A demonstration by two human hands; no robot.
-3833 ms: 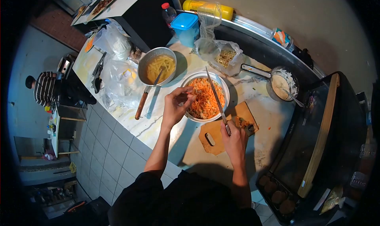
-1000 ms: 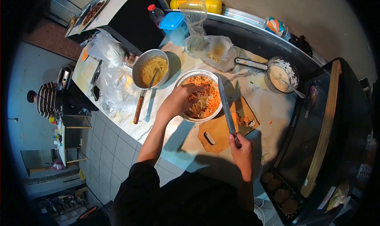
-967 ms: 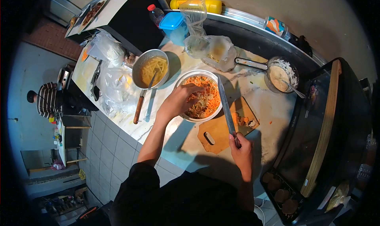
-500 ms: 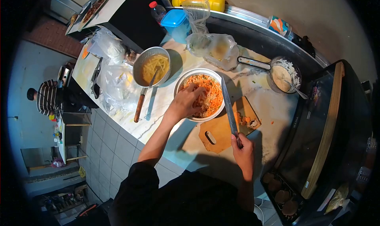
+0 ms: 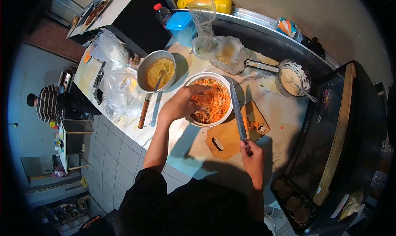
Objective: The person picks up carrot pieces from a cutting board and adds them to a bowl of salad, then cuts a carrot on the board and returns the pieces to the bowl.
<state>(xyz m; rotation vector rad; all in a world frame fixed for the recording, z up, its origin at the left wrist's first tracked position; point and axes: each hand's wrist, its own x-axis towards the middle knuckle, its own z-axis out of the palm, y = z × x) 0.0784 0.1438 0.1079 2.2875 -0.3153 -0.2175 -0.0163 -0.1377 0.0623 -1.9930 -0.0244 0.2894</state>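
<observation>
My left hand (image 5: pixel 181 103) reaches over the left rim of a white bowl (image 5: pixel 190 80), its fingers curled around some of the shredded orange mixture (image 5: pixel 218 104); the fingertips are partly blurred. My right hand (image 5: pixel 253 156) is closed on the handle of a long knife (image 5: pixel 238 112). The blade points up along the bowl's right side, above a wooden cutting board (image 5: pixel 223 139) with orange scraps (image 5: pixel 252 124) on it.
A pan (image 5: pixel 142 73) of yellow strips stands left of the bowl, near plastic bags (image 5: pixel 119 87). Behind are a blue-lidded container (image 5: pixel 180 21) and clear bags (image 5: pixel 225 50). A pot (image 5: pixel 292 78) of batter is at right, beside a black appliance (image 5: pixel 326 124). A person (image 5: pixel 49 103) is far left.
My left hand has shifted slightly left and up, and its fingers have drawn back from the middle of the bowl. My right hand and the knife are nearly still.
</observation>
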